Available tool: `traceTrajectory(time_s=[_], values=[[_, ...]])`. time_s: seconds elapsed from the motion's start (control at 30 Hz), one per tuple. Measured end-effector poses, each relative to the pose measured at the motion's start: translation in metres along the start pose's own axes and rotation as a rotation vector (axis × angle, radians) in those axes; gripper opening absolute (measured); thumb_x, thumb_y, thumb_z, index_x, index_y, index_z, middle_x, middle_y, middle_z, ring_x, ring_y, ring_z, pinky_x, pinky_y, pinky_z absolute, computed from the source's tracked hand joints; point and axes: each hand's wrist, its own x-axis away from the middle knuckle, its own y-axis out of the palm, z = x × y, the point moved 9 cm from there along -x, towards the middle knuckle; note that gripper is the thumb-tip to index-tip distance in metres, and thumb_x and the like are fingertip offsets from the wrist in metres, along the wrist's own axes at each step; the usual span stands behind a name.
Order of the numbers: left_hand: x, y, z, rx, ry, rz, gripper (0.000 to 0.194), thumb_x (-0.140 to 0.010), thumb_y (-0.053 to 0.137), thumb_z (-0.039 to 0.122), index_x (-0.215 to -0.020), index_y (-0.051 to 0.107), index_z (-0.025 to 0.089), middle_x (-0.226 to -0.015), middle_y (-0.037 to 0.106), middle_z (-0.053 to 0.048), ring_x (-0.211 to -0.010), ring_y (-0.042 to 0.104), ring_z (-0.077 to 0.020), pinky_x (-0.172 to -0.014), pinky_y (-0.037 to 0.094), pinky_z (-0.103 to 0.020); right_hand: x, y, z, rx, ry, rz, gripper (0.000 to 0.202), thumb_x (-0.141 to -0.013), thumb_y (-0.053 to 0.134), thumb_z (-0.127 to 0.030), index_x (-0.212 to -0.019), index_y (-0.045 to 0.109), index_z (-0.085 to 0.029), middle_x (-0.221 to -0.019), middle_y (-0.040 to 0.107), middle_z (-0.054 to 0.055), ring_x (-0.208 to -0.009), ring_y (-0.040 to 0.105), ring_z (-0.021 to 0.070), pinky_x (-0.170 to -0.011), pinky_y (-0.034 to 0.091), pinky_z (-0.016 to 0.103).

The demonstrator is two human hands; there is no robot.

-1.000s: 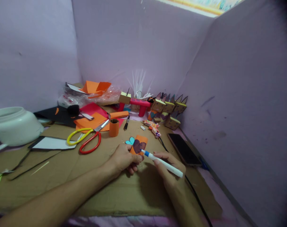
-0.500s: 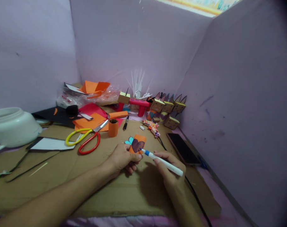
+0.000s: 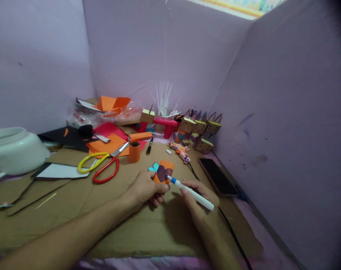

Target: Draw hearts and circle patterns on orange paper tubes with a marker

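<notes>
Orange paper in a small, roughly rectangular piece, flat or rolled being impossible to tell, was held over a brown cardboard sheet. Its lower edge was pinched between the thumb and fingers of the left hand. A dark purple heart was shown on its face, its outline complete and its inside apparently almost wholly coloured; any gaps left to be filled were too small to be made out. A white marker with a blue band was gripped by the fingers of the right hand, its tip placed at the heart's right side, so the colouring was judged to be nearly done. Turquoise heart-shaped petals edged in black were seen just beside the paper's left edge. Farther out, an upright orange tube, yellow-and-red-handled scissors and a floral-patterned glue gun were spread, with a black phone laid to the right.
</notes>
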Motion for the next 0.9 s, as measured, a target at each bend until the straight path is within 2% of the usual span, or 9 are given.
traceTrajectory(time_s=[0.13, 0.2, 0.33, 0.47, 0.67, 0.8, 0.9], values=[[0.000, -0.001, -0.001, -0.009, -0.004, 0.014, 0.016, -0.061, 0.061, 0.016, -0.073, 0.051, 0.014, -0.045, 0.053, 0.005, -0.037, 0.050, -0.0089, -0.031, 0.040, -0.017, 0.000, 0.003, -0.003, -0.028, -0.021, -0.028, 0.014, -0.070, 0.060, -0.028, -0.074, 0.069, -0.018, -0.073, 0.070, 0.006, -0.062, 0.065, 0.0190, -0.054, 0.048, 0.025], [0.000, -0.001, -0.001, -0.012, -0.002, 0.015, 0.016, -0.061, 0.062, 0.015, -0.073, 0.051, 0.014, -0.045, 0.053, 0.005, -0.037, 0.050, -0.0090, -0.031, 0.040, -0.018, 0.000, 0.002, 0.000, -0.069, 0.017, -0.012, 0.014, -0.070, 0.060, -0.029, -0.072, 0.069, -0.018, -0.071, 0.070, 0.006, -0.063, 0.065, 0.0200, -0.052, 0.047, 0.025], [0.000, -0.001, -0.001, -0.009, -0.009, 0.028, 0.017, -0.062, 0.063, 0.018, -0.072, 0.051, 0.014, -0.046, 0.054, 0.004, -0.035, 0.049, -0.0082, -0.031, 0.040, -0.018, 0.002, -0.009, 0.006, -0.146, 0.149, 0.126, 0.019, -0.070, 0.061, -0.034, -0.073, 0.066, -0.017, -0.055, 0.065, 0.002, -0.048, 0.059, 0.0162, -0.041, 0.041, 0.022], [0.000, -0.002, 0.000, -0.003, -0.009, 0.032, 0.018, -0.062, 0.064, 0.020, -0.073, 0.051, 0.014, -0.047, 0.055, 0.004, -0.034, 0.049, -0.0081, -0.031, 0.040, -0.018, 0.004, -0.013, 0.003, -0.117, 0.164, 0.185, 0.021, -0.070, 0.062, -0.037, -0.075, 0.066, -0.017, -0.052, 0.063, 0.000, -0.044, 0.057, 0.0141, -0.040, 0.041, 0.021], [-0.001, -0.001, 0.001, 0.005, 0.002, 0.020, 0.021, -0.061, 0.066, 0.022, -0.074, 0.051, 0.014, -0.047, 0.054, 0.004, -0.035, 0.049, -0.0088, -0.031, 0.040, -0.018, 0.000, -0.007, -0.002, 0.063, 0.036, 0.072, 0.022, -0.075, 0.058, -0.036, -0.081, 0.066, -0.017, -0.055, 0.063, 0.001, -0.044, 0.057, 0.0141, -0.040, 0.042, 0.021], [0.000, -0.002, 0.001, 0.009, 0.011, 0.027, 0.021, -0.060, 0.065, 0.023, -0.071, 0.050, 0.015, -0.047, 0.054, 0.004, -0.035, 0.049, -0.0087, -0.031, 0.039, -0.018, 0.000, -0.004, -0.010, 0.107, -0.105, 0.049, 0.017, -0.076, 0.057, -0.032, -0.082, 0.066, -0.019, -0.071, 0.069, 0.005, -0.061, 0.065, 0.0177, -0.057, 0.050, 0.026], [0.000, -0.001, 0.002, 0.020, 0.017, 0.020, 0.020, -0.060, 0.064, 0.021, -0.072, 0.050, 0.015, -0.048, 0.055, 0.004, -0.036, 0.050, -0.0087, -0.031, 0.039, -0.017, 0.002, 0.000, -0.014, 0.091, -0.184, 0.003, 0.013, -0.075, 0.058, -0.029, -0.080, 0.068, -0.021, -0.076, 0.070, 0.006, -0.076, 0.068, 0.0211, -0.066, 0.052, 0.028]])
